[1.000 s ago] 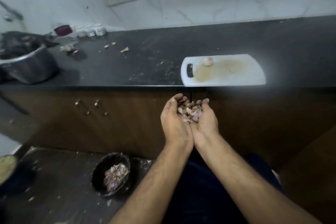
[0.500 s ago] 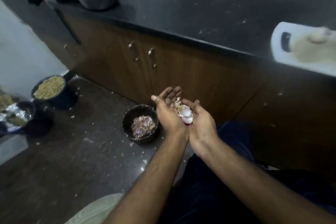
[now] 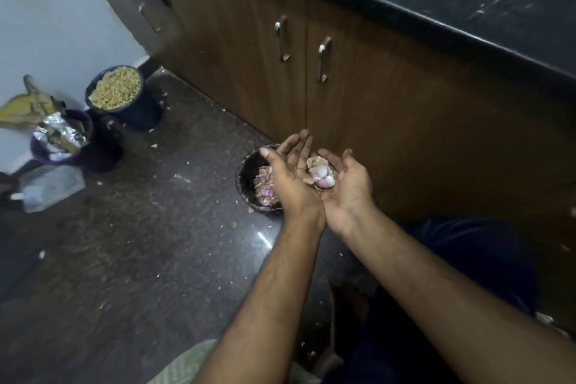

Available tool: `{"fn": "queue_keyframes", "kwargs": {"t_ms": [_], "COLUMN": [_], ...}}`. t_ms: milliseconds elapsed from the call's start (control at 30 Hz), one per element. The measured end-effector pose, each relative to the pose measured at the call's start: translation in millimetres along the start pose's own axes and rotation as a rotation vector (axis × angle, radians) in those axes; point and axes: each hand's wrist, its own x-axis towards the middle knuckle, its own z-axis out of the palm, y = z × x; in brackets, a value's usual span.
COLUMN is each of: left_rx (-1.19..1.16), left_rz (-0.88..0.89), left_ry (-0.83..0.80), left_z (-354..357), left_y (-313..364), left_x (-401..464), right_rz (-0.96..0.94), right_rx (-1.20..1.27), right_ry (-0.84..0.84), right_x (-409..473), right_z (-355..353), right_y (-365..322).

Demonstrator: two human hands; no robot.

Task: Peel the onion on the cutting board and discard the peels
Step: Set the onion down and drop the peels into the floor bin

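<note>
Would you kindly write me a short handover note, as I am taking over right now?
Both open: left hand and right hand, cupped side by side, carrying the onion peels.
The dark bowl on the floor already holds peels; the left hand overlaps its rim in the view.
Out of view: cutting board, onion.
Done: peels gathered.
Left: tip them into the dark bowl.

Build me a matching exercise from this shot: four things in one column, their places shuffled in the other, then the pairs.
1. onion peels
2. black bowl
3. grain-filled blue pot
4. crumpled foil

A. floor, near the wall corner
B. atop the purple container, far left
C. cupped between left hand and right hand
D. floor, partly behind the left hand

Pairs: 1-C, 2-D, 3-A, 4-B
</note>
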Motion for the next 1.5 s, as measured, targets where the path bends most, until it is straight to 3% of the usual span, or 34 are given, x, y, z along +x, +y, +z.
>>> {"fn": "queue_keyframes", "kwargs": {"t_ms": [267,567,933,1500], "left_rx": [-0.231,-0.250,-0.180,-0.144], "left_rz": [-0.064,-0.033,0.049,-0.053], "left_ry": [0.218,0.314,0.195,-0.134], "left_z": [-13.8,-20.7,-17.5,43.2], "left_y": [11.9,15.1,-3.5,-22.6], "left_x": [79.8,79.4,21.0,-139.9], "right_rz": [0.103,0.095,-0.019,-0.382], "right_rx": [-0.049,-0.175,-0.217,-0.085], "right_ry": [-0.058,-0.150,-0.166,-0.227], "right_x": [54.3,76.5,49.7,-88.2], "right_z": [44.1,23.3,-5.7,-83.2], "right_y": [5.4,14.3,4.5,-54.5]}}
